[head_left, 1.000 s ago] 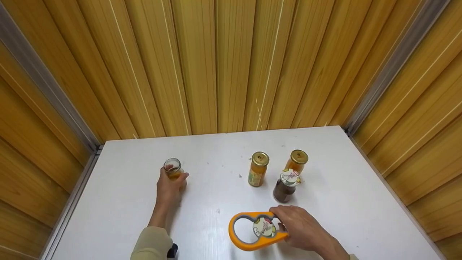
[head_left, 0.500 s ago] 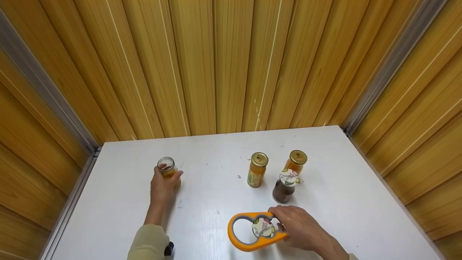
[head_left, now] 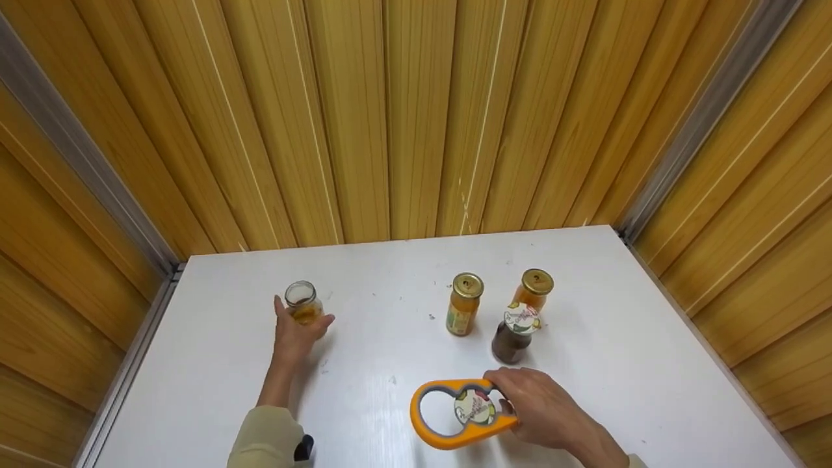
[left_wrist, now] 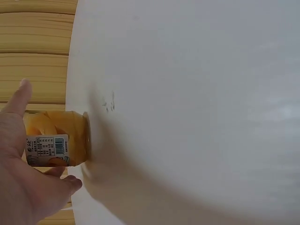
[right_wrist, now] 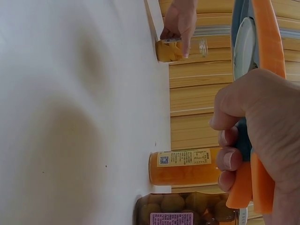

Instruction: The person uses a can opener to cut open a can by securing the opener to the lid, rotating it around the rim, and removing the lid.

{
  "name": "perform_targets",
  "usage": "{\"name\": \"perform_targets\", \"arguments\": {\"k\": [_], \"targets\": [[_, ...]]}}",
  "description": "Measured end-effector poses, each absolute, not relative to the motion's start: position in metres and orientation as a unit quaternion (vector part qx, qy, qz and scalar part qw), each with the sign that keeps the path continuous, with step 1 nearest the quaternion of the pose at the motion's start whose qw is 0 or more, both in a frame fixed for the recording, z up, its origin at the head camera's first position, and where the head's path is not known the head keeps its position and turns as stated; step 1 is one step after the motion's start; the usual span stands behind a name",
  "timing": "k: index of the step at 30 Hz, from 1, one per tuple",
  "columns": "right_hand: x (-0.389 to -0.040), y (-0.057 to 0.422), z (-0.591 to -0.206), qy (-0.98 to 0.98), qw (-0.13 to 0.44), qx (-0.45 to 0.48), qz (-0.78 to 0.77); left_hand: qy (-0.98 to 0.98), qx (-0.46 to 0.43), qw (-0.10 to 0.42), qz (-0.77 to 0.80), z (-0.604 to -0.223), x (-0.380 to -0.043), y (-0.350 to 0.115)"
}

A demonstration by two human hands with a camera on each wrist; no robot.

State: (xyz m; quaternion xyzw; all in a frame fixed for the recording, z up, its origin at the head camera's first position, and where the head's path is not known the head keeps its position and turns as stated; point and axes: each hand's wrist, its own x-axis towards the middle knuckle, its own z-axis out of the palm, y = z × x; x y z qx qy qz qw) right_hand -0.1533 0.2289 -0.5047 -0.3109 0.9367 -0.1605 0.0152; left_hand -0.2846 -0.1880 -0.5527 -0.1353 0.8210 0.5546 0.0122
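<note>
Left fingers (left_wrist: 19,97) spread wider around open jar (left_wrist: 77,133) | right fingers (right_wrist: 232,159) still gripping orange opener (head_left: 448,442)

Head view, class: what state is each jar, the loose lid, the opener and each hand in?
Left jar: uncapped, upright, partly filled
Middle jar: lidded, upright
Rear right jar: lidded, upright
Dark jar: lidded, upright
Orange opener: held by right hand
Loose lid: inside orange opener
Left hand: spread beside left jar
Right hand: gripping orange opener

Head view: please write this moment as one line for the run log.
left hand: spread around lidless fruit jar, contact unclear | right hand: grips orange jar opener holding printed lid | lidded jars: three, standing
</note>
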Motion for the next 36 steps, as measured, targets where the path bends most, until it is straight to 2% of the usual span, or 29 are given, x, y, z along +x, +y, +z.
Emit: {"name": "perform_targets", "arguments": {"k": [7,12,15,19,22,28,36], "targets": [[-0.155,0.225,-0.500,0.935,0.014,-0.311,-0.167,0.866,-0.152,0.064,0.472,-0.535,-0.255,-0.188],[-0.155,0.221,-0.495,0.931,-0.006,-0.323,-0.171,0.878,-0.128,0.073,0.455,-0.516,-0.221,-0.172],[-0.155,0.218,-0.493,0.930,-0.014,-0.327,-0.167,0.859,-0.082,0.097,0.496,-0.507,-0.200,-0.150],[-0.154,0.214,-0.488,0.933,-0.005,-0.320,-0.164,0.799,-0.023,0.185,0.572,-0.504,-0.175,-0.112],[-0.153,0.210,-0.485,0.935,0.002,-0.317,-0.160,0.745,-0.010,0.237,0.624,-0.507,-0.160,-0.085],[-0.152,0.206,-0.482,0.934,0.000,-0.323,-0.153,0.594,0.010,0.310,0.743,-0.516,-0.140,-0.053],[-0.150,0.205,-0.484,0.932,-0.002,-0.329,-0.150,0.454,-0.007,0.350,0.819,-0.516,-0.126,-0.044]]}}
